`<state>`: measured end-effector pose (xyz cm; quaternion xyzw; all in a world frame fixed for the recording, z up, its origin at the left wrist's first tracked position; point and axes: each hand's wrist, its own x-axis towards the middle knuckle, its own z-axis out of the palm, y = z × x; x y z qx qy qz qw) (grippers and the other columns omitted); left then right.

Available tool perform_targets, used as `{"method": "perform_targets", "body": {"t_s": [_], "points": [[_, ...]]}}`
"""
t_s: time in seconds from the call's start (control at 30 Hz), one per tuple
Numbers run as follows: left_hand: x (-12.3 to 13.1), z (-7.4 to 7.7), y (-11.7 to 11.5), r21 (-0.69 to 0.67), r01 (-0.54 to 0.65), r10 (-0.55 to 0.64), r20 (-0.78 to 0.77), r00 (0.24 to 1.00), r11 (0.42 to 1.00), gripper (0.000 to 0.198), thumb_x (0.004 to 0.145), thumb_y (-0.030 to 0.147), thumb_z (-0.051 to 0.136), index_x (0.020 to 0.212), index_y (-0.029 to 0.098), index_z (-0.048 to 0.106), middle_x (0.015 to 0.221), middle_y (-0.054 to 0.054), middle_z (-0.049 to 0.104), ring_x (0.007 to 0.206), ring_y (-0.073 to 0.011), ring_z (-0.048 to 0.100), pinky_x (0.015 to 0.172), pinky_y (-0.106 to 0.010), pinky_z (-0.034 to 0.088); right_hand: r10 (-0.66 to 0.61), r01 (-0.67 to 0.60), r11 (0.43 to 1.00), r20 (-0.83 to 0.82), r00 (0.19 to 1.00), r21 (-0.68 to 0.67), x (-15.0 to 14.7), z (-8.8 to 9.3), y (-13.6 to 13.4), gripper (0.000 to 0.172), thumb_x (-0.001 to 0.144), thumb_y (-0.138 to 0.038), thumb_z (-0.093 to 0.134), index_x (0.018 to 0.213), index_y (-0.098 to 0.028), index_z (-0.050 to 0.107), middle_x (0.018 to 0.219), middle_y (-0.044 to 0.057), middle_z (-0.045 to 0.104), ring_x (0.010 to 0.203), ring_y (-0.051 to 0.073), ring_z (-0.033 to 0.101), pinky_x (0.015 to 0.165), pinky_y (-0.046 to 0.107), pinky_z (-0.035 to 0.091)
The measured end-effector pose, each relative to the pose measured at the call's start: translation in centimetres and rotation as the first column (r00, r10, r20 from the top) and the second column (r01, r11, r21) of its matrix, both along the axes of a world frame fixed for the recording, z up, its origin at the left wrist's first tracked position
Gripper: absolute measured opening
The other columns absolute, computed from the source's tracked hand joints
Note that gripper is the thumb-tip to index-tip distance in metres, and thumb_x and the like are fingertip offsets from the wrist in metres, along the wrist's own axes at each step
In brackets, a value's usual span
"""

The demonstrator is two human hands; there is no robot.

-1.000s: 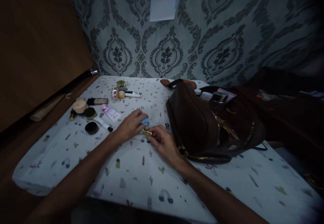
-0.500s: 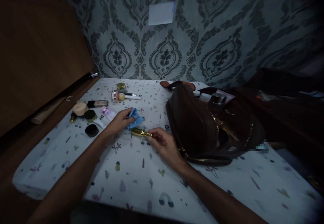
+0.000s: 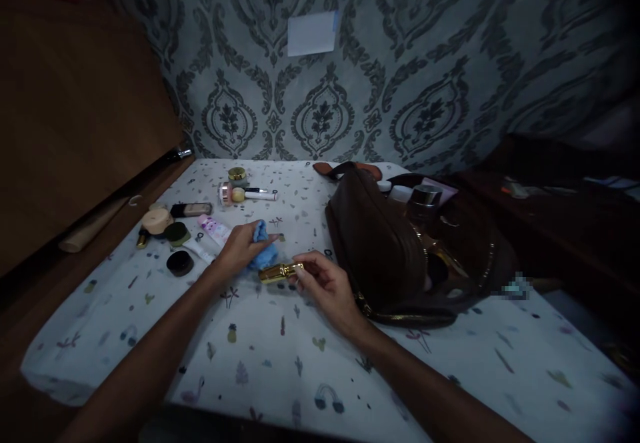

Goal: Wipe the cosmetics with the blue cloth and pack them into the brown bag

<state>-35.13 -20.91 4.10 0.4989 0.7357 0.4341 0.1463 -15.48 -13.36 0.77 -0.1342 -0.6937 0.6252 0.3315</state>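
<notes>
My left hand [image 3: 243,246] is closed on a crumpled blue cloth [image 3: 265,255], part of which hangs below the fingers. Between thumb and fingers of my right hand [image 3: 325,283] is a shiny gold tube [image 3: 276,273], which looks like a lipstick. The tube lies roughly level, its far end close to the cloth; I cannot tell whether they touch. Just beyond my left hand lies a pink and white squeeze tube [image 3: 214,229]. Right of my right hand stands an open brown leather bag [image 3: 370,249] with jars and other items inside.
Left on the patterned cloth are a black-lidded jar [image 3: 180,263], a green-lidded jar [image 3: 177,233], a beige round container [image 3: 157,221] and a dark-capped bottle [image 3: 193,209]. Farther back are a white-handled brush [image 3: 260,195] and a gold-lidded jar [image 3: 237,176]. A wooden panel [image 3: 85,103] borders the left.
My left hand has shifted slightly left and down, and the blue cloth hangs lower with a finger now extended across it. The gold tube has tilted a little in my right hand.
</notes>
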Motion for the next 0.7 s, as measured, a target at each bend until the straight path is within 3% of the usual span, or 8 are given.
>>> {"method": "perform_targets", "body": {"t_s": [0.07,0.17,0.27,0.37,0.47,0.53,0.63,0.7], "points": [[0.8,0.3,-0.1,-0.044,0.082,-0.083,-0.007,0.997,0.996,0.044,0.082,0.054,0.06,0.061,0.02,0.042,0.055,0.006,0.04,0.055,-0.0108,0.037,0.053,-0.025,0.031,0.001,-0.001,1.0,0.016,1.0,-0.019,0.0,0.0,0.0,0.022,0.088,-0.04,0.064,0.098,-0.02,0.064,0.073,0.001,0.066,0.06,0.013,0.059,0.058,0.025,0.049],[1.2,0.5,-0.4,-0.064,0.273,-0.264,0.125,0.956,0.96,0.046,0.086,0.06,0.053,0.067,0.019,0.053,0.061,0.003,0.052,0.062,-0.0138,0.049,0.06,-0.025,0.039,-0.024,0.026,0.997,0.039,0.999,-0.075,-0.2,-0.2,0.2,0.026,0.086,-0.043,0.066,0.098,-0.02,0.064,0.072,0.001,0.067,0.061,0.014,0.061,0.059,0.027,0.051],[0.5,0.5,-0.5,-0.025,0.415,-0.387,0.31,0.868,0.91,0.06,0.09,0.068,0.038,0.078,0.017,0.066,0.082,-0.004,0.069,0.081,-0.0202,0.062,0.078,-0.03,0.047,-0.058,0.061,0.989,0.027,0.998,-0.138,-0.4,-0.2,0.4,0.03,0.082,-0.047,0.069,0.095,-0.021,0.064,0.071,0.0,0.066,0.063,0.015,0.064,0.062,0.028,0.053],[-0.5,0.4,-0.6,-0.02,0.495,-0.444,0.41,0.797,0.869,0.066,0.094,0.067,0.031,0.082,0.016,0.071,0.099,-0.008,0.072,0.094,-0.0233,0.064,0.09,-0.034,0.047,-0.051,0.052,0.979,0.015,0.999,-0.195,-0.5,-0.1,0.6,0.031,0.08,-0.048,0.071,0.093,-0.021,0.063,0.072,0.0,0.067,0.066,0.016,0.065,0.065,0.029,0.055],[-0.6,0.5,-0.6,-0.057,0.545,-0.487,0.377,0.788,0.837,0.041,0.09,0.055,0.055,0.1,0.018,0.068,0.103,-0.006,0.07,0.097,-0.0221,0.062,0.087,-0.031,0.047,-0.04,0.041,0.974,0.008,0.999,-0.224,-0.5,0.0,0.6,0.032,0.079,-0.049,0.072,0.092,-0.021,0.062,0.073,0.001,0.068,0.066,0.016,0.065,0.067,0.03,0.056],[-0.3,0.5,-0.6,-0.074,0.587,-0.537,0.322,0.779,0.806,0.04,0.086,0.048,0.065,0.114,0.02,0.062,0.107,-0.004,0.067,0.098,-0.0211,0.061,0.085,-0.029,0.047,-0.04,0.039,0.974,0.0,0.999,-0.225,-0.5,0.0,0.6,0.033,0.079,-0.049,0.072,0.092,-0.021,0.063,0.073,0.001,0.067,0.067,0.015,0.065,0.068,0.03,0.056],[0.5,0.6,-0.6,-0.125,0.646,-0.621,0.188,0.761,0.753,0.035,0.089,0.045,0.06,0.114,0.02,0.06,0.105,-0.004,0.064,0.097,-0.0207,0.06,0.086,-0.03,0.046,-0.051,0.049,0.978,-0.007,0.999,-0.204,-0.5,-0.1,0.6,0.031,0.08,-0.049,0.071,0.092,-0.021,0.063,0.074,0.0,0.066,0.068,0.015,0.064,0.069,0.03,0.055],[1.1,0.7,-0.5,-0.173,0.634,-0.636,0.05,0.77,0.754,0.031,0.091,0.045,0.058,0.108,0.019,0.061,0.101,-0.005,0.063,0.097,-0.0215,0.059,0.087,-0.032,0.044,-0.056,0.053,0.981,-0.01,0.998,-0.187,-0.4,-0.2,0.7,0.031,0.08,-0.048,0.071,0.092,-0.021,0.063,0.073,0.0,0.066,0.068,0.015,0.063,0.07,0.03,0.055]]}}
